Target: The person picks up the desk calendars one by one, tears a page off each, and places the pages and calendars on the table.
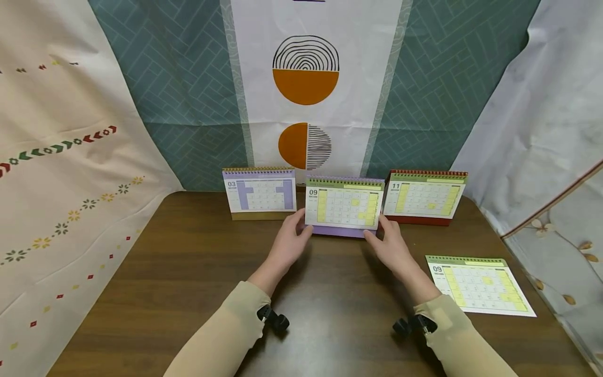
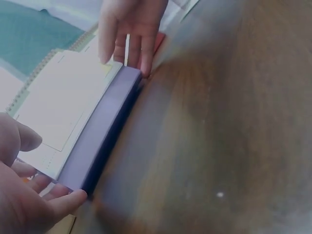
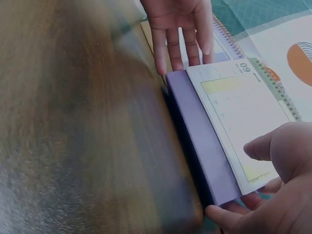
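Note:
A purple-based desk calendar [image 1: 345, 207] showing month 09 stands upright in the middle, its page green and yellow under a spiral top. My left hand [image 1: 291, 235] holds its left end, thumb in front and fingers along the side. At the opposite end my right hand [image 1: 389, 244] holds it the same way. In the left wrist view the purple base [image 2: 100, 129] shows a dark underside along its front edge. The right wrist view has my right thumb [image 3: 261, 147] over the page and the fingers low at the base's corner.
A gold-based calendar [image 1: 261, 192] showing 03 stands to the left, and a red-based one [image 1: 424, 198] showing 11 to the right. A loose 09 calendar sheet [image 1: 480, 285] lies at the right on the brown table [image 1: 188, 293]. Patterned cloths [image 1: 188, 78] hang behind.

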`<action>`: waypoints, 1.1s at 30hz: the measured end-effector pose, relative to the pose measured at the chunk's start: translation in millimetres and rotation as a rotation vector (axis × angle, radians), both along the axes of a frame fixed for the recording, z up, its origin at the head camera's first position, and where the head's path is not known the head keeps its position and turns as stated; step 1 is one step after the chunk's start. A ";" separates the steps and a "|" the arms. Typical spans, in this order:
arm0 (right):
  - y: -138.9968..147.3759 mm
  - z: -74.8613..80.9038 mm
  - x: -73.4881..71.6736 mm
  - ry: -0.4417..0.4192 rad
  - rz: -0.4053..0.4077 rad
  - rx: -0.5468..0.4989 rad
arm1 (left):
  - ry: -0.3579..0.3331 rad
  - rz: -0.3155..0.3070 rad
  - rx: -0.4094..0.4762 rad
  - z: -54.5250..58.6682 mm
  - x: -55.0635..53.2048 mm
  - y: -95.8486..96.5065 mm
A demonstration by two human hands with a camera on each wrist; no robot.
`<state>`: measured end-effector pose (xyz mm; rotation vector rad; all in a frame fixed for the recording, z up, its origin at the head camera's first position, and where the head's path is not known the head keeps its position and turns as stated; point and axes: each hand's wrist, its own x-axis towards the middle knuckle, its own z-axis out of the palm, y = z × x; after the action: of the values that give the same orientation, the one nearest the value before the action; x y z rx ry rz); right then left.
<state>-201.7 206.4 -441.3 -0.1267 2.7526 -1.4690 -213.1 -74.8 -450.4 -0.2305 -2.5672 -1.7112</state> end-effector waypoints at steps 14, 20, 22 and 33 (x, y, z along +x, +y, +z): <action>-0.3 3.9 6.7 -0.045 -0.037 -0.152 | -0.013 -0.012 0.154 -2.2 14.5 -1.4; -0.9 7.9 10.7 -0.011 -0.024 -0.092 | 0.012 -0.059 0.239 -2.3 15.1 -2.4; -1.8 9.9 12.4 0.000 -0.013 -0.066 | 0.025 -0.064 0.214 0.4 17.9 -3.6; -5.7 33.4 29.8 0.071 0.026 -0.024 | 0.030 -0.083 0.279 26.6 31.7 -12.8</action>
<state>-171.9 200.7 -407.9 -0.2181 2.7770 -1.5209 -181.4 -87.6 -423.9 -0.3500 -2.2920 -2.0500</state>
